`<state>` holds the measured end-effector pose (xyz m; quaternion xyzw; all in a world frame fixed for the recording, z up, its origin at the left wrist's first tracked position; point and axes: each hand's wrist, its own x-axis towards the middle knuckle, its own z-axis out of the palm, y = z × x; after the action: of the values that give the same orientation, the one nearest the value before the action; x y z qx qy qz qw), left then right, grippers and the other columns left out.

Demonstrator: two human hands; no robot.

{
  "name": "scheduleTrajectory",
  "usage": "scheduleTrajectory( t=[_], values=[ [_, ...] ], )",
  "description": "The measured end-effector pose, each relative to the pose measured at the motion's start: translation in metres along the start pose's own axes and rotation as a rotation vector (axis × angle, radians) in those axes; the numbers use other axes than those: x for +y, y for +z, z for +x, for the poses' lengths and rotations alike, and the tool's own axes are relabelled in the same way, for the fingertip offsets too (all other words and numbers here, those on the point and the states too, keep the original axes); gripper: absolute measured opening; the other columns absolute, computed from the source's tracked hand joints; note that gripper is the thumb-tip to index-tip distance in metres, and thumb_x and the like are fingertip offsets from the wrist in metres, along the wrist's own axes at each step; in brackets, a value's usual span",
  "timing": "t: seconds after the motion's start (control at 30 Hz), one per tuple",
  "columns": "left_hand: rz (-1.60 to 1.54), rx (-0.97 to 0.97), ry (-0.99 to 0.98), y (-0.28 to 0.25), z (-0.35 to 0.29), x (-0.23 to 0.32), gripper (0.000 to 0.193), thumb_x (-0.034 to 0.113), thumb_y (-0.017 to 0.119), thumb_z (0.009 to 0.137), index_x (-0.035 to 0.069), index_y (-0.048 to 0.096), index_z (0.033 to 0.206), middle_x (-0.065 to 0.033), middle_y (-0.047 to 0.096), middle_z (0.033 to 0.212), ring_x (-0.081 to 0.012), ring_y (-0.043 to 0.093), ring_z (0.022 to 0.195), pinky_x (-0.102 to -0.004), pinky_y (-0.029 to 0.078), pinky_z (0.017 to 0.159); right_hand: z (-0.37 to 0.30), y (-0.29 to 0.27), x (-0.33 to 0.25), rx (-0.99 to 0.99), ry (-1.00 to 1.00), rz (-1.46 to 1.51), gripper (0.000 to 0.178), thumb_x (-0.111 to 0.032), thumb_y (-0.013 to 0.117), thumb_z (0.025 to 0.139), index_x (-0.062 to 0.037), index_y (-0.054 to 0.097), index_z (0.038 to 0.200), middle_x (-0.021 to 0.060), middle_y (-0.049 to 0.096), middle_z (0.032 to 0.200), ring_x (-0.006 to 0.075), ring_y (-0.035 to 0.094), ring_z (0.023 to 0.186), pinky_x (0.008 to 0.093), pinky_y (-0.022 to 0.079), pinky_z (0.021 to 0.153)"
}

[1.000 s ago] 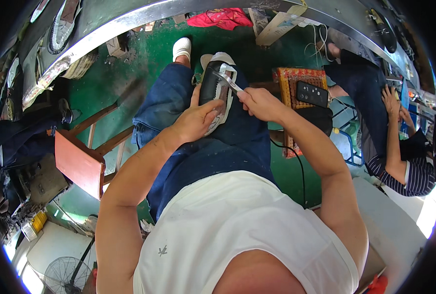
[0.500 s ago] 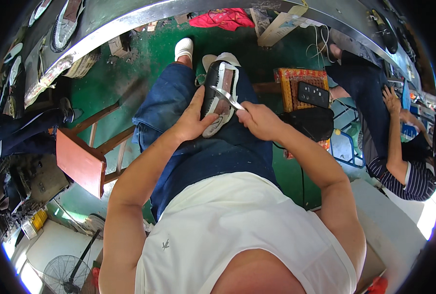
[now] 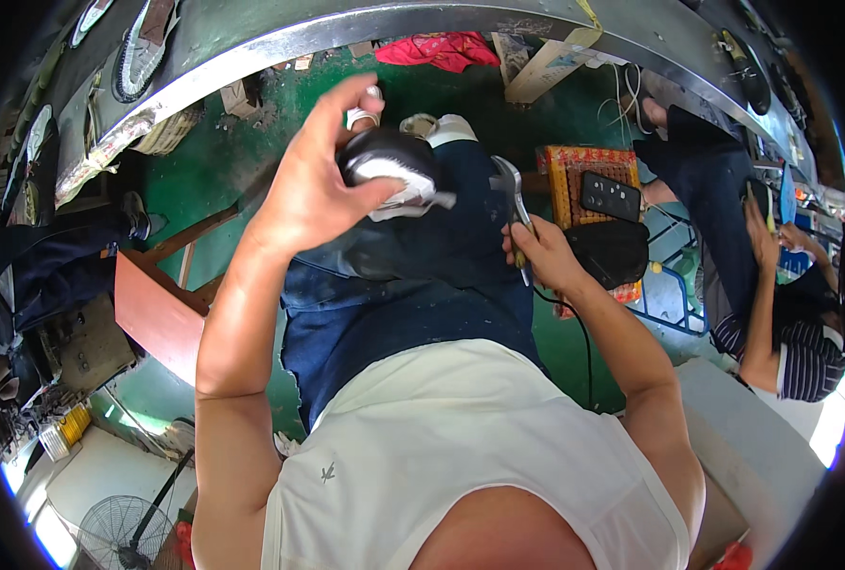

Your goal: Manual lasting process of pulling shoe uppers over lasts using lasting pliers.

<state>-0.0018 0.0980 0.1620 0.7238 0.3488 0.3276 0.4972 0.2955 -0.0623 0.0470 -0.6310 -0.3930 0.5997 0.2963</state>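
Note:
My left hand (image 3: 310,193) holds a black shoe upper (image 3: 384,155) above my thighs, its thumb pressed along the near side and its fingers reaching past the far side. The shoe is tilted, and its pale stitched underside edge faces partly toward me; motion blurs it. To its right, my right hand (image 3: 544,255) is closed around the handles of metal lasting pincers (image 3: 513,190). Their curved steel head points away from me, apart from the shoe. Dark blue cloth (image 3: 394,304) covers my lap beneath both hands.
A metal-edged bench (image 3: 365,35) curves across the far side, with other shoes (image 3: 142,57) on it. Right of my legs, a woven-topped stool (image 3: 567,180) carries a phone (image 3: 611,193) and a black pouch (image 3: 613,255). A wooden stool (image 3: 161,313) stands left. A co-worker (image 3: 774,313) sits at right.
My left hand has lifted and turned the shoe up and to the left. The pincers have come away from it, moving right and turning upright in my right hand.

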Motion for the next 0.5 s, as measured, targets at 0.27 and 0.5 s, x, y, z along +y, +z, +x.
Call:
scheduleTrajectory(
  t=[0.27, 0.5],
  values=[
    [-0.177, 0.034, -0.654, 0.053, 0.038, -0.089, 0.046, 0.034, 0.069, 0.097, -0.004, 0.064, 0.121, -0.0086, 0.067, 0.100, -0.0170, 0.064, 0.103, -0.0332, 0.053, 0.086, -0.014, 0.004, -0.021, -0.114, -0.039, -0.104, 0.029, -0.021, 0.062, 0.097, 0.0011, 0.060, 0.116, 0.0071, 0.059, 0.079, 0.0147, 0.057, 0.074, 0.0308, 0.049, 0.074],
    [-0.544, 0.032, -0.748, 0.098, -0.023, -0.141, 0.051, 0.038, 0.037, 0.111, 0.000, 0.055, 0.141, -0.0114, 0.065, 0.126, -0.0182, 0.058, 0.114, -0.0289, 0.044, 0.101, -0.003, 0.002, -0.064, -0.333, -0.056, -0.520, 0.036, -0.019, 0.062, 0.094, 0.0033, 0.058, 0.122, 0.0202, 0.065, 0.089, 0.0342, 0.065, 0.084, 0.0405, 0.051, 0.080]
  ],
)
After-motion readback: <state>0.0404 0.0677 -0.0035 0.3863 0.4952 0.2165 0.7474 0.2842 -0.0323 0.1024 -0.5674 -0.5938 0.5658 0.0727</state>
